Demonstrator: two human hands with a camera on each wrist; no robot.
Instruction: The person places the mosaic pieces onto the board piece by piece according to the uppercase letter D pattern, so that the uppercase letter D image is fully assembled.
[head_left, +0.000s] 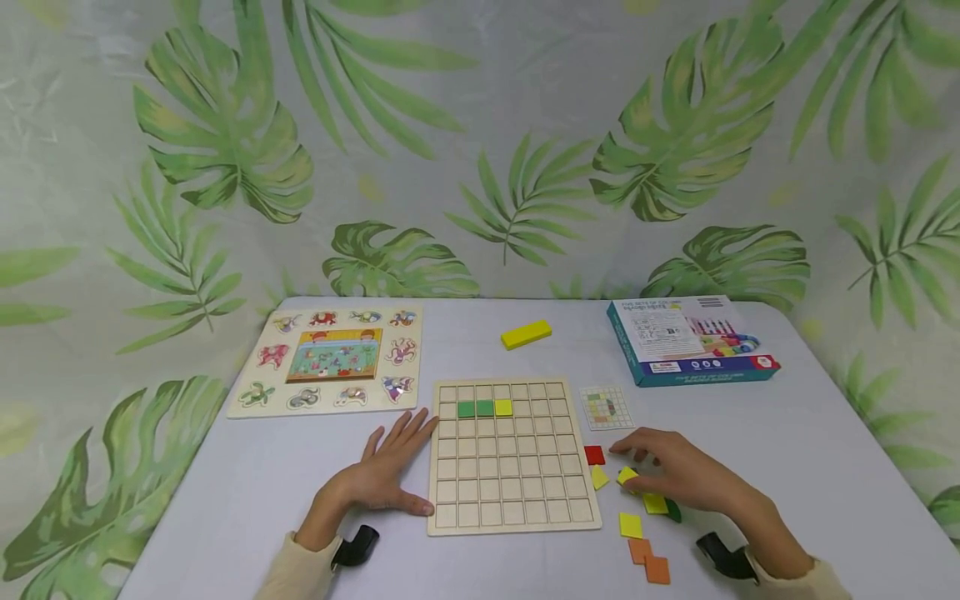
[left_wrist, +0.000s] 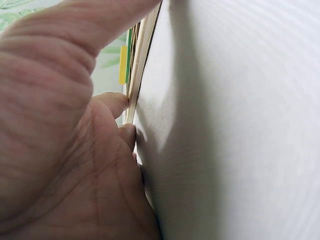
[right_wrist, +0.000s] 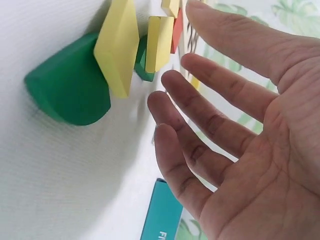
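Observation:
A wooden grid board [head_left: 514, 489] lies mid-table, with two green square tiles [head_left: 467, 409] and a yellow one in its second row. My left hand [head_left: 386, 475] rests along the board's left edge, fingers spread, thumb at the lower corner. To the board's right, my right hand [head_left: 678, 471] hovers over loose tiles, thumb and fingers apart, holding nothing. Beneath it lie a yellow tile [head_left: 627, 475], another yellow tile [right_wrist: 117, 45] and a round-edged green piece [right_wrist: 75, 90]. A red square tile [head_left: 594, 455] and a yellow triangle [head_left: 600, 477] lie near the board's right edge.
A yellow square [head_left: 631, 525] and two orange tiles [head_left: 657, 570] lie nearer me. A small pattern card [head_left: 606, 407] sits right of the board. Farther back are a teal box [head_left: 697, 342], a yellow block [head_left: 527, 334] and a sea-animal puzzle board [head_left: 255, 358].

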